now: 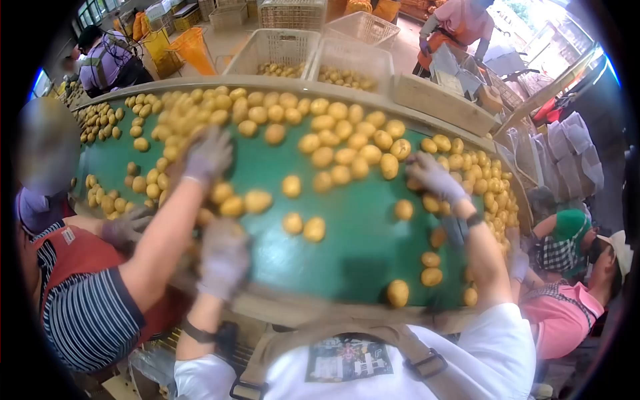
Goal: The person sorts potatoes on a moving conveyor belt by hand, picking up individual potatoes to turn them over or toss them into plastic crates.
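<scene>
My left hand, in a pale grey glove, is smeared by motion at the near left of a green conveyor belt. Its fingers point toward a few yellow potatoes just beyond them. Farther right, my gloved right hand reaches over the belt, fingers apart and bent a little, their tips at potatoes on the inner edge of the right-hand pile. Loose potatoes lie between my two hands. A single potato rests near the belt's front edge.
A co-worker's gloved hand reaches across my left side into blurred potatoes. More people stand at the right and behind the belt. White crates holding potatoes stand beyond the far rim. Potatoes are heaped at the right end.
</scene>
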A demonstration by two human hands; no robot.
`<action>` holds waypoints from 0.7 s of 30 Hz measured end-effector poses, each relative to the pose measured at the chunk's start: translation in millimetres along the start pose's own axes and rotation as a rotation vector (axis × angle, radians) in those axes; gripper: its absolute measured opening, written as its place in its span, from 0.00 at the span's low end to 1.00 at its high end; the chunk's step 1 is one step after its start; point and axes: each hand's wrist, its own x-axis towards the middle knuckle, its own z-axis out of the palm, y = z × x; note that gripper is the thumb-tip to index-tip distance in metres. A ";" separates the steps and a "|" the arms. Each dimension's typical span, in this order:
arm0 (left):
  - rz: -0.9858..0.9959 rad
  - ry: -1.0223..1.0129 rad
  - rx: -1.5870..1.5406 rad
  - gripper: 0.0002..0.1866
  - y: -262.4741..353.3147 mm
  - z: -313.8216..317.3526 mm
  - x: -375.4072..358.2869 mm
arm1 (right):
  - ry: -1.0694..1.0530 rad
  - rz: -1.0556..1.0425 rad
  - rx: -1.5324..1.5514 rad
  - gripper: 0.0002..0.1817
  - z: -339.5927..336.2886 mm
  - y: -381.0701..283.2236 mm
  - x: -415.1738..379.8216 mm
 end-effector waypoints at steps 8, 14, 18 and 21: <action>-0.071 -0.011 -0.620 0.23 52.4 -58.5 -34.5 | 0.170 -0.182 -0.175 0.16 36.8 -21.7 -80.9; -0.608 -0.361 -2.636 0.28 147.5 -79.7 -28.4 | -0.178 -0.655 0.405 0.28 53.4 -208.9 -123.7; -0.770 -0.224 -2.680 0.28 97.5 -52.5 -70.9 | -0.068 -0.777 0.249 0.26 43.9 -200.9 -109.8; -0.606 -0.093 -2.629 0.28 30.8 -50.0 -149.4 | 0.287 -0.355 0.089 0.24 11.3 -108.6 -83.0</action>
